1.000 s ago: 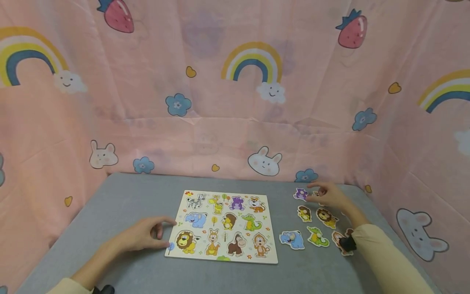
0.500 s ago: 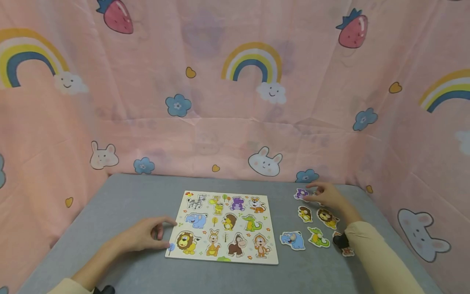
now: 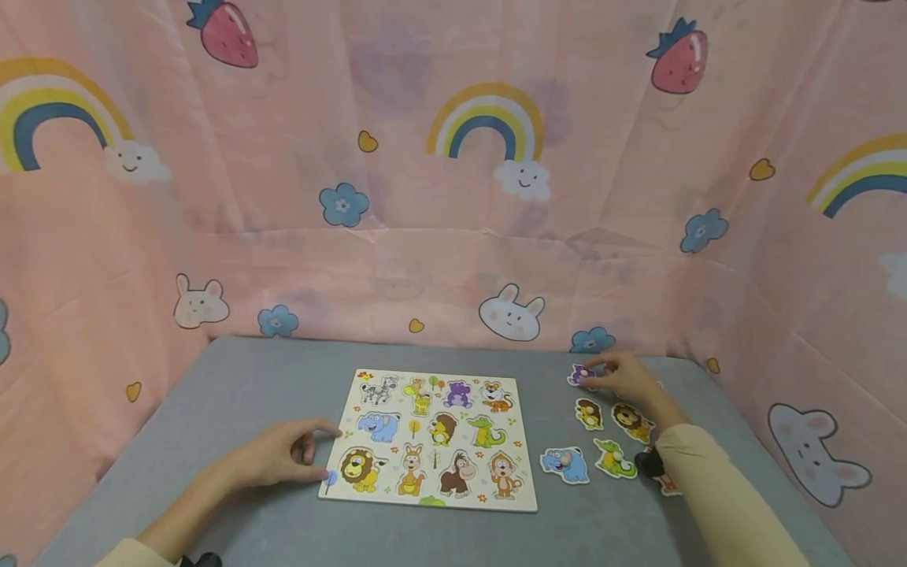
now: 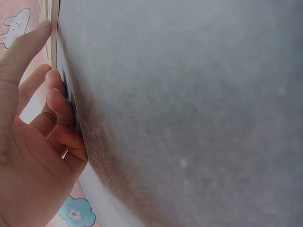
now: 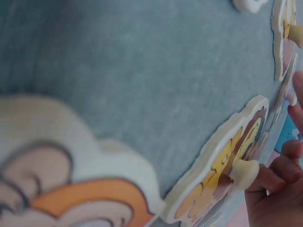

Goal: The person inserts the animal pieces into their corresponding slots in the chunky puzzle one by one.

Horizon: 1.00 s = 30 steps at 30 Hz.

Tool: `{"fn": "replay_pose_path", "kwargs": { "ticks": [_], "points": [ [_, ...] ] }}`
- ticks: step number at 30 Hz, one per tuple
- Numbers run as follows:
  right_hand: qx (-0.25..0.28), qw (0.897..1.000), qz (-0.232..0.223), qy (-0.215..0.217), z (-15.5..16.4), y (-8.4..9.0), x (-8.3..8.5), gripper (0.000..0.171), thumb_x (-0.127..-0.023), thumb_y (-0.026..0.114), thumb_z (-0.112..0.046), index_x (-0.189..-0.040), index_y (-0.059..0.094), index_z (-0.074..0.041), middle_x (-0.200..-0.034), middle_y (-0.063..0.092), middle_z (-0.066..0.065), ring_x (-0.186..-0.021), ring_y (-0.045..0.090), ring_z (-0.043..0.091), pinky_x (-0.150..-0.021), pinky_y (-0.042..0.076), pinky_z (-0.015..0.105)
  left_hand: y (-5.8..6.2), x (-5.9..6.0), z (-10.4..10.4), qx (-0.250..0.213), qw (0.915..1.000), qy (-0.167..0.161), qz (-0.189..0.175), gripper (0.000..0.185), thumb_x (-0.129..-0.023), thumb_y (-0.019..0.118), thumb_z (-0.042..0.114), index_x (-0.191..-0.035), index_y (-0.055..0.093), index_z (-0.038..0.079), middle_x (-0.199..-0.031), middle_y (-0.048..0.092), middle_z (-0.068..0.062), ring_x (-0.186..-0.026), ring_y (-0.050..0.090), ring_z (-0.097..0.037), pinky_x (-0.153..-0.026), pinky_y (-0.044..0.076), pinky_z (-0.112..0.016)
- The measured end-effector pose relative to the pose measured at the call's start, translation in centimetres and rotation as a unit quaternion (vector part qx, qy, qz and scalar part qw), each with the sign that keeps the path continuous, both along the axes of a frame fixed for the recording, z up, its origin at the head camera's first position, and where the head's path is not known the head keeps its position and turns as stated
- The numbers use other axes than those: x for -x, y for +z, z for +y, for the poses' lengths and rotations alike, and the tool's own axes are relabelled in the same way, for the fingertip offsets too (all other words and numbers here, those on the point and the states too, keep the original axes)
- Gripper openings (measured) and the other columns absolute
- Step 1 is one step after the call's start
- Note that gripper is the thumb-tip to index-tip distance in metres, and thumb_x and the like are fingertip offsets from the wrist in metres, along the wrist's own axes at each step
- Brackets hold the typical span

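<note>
While right hand (image 3: 629,379) pinches purple piece (image 3: 581,374), left hand (image 3: 279,454) touching puzzle board (image 3: 434,435)

The worktop (image 3: 234,402) is grey and covered with a felt-like cloth. On it, near the middle, lies a flat animal puzzle board (image 3: 432,439). To the right of the board lie loose animal pieces: a purple one (image 3: 581,375), a lion (image 3: 631,421), a blue elephant (image 3: 564,463) and a green crocodile (image 3: 613,459).
</note>
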State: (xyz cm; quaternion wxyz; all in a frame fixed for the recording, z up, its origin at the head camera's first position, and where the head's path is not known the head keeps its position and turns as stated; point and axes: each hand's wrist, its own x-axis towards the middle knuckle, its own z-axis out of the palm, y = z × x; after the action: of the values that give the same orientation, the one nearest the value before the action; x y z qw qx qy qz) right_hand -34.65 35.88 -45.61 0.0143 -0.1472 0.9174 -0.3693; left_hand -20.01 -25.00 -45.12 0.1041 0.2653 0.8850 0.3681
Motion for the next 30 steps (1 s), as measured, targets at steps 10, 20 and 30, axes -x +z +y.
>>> {"fn": "replay_pose_path", "kwargs": {
  "ticks": [10,20,30],
  "points": [
    [-0.018,0.998,0.052,-0.011,-1.0,0.3,-0.5,0.018,-0.088,0.081,-0.012,-0.099,0.078,0.002,-0.077,0.050,0.006,-0.059,0.041,0.017,-0.050,0.036,0.030,0.1,0.0,0.0,-0.002,1.0000,-0.001,0.003,0.052,-0.085,0.084,0.032,-0.128,0.063,0.012,-0.078,0.057,0.004,-0.064,0.050,-0.007,-0.059,0.043,-0.026],
    [-0.042,0.997,0.057,-0.028,-1.4,0.5,-0.4,0.016,-0.089,0.079,-0.013,-0.095,0.077,0.001,-0.082,0.054,0.006,-0.067,0.046,0.021,-0.055,0.038,0.033,0.3,-0.1,0.2,-0.004,0.9999,0.005,-0.011,0.052,-0.085,0.084,0.030,-0.128,0.063,0.011,-0.079,0.057,0.002,-0.064,0.050,-0.008,-0.058,0.042,-0.026],
    [0.034,0.999,0.021,-0.036,-0.5,0.8,-0.8,0.020,-0.093,0.077,-0.016,-0.101,0.076,0.002,-0.079,0.055,0.008,-0.059,0.048,0.019,-0.049,0.042,0.031,0.2,0.0,0.0,-0.002,1.0000,0.000,-0.005,0.053,-0.085,0.084,0.032,-0.129,0.063,0.011,-0.078,0.057,0.002,-0.063,0.049,-0.007,-0.057,0.042,-0.026]
  ]
}}
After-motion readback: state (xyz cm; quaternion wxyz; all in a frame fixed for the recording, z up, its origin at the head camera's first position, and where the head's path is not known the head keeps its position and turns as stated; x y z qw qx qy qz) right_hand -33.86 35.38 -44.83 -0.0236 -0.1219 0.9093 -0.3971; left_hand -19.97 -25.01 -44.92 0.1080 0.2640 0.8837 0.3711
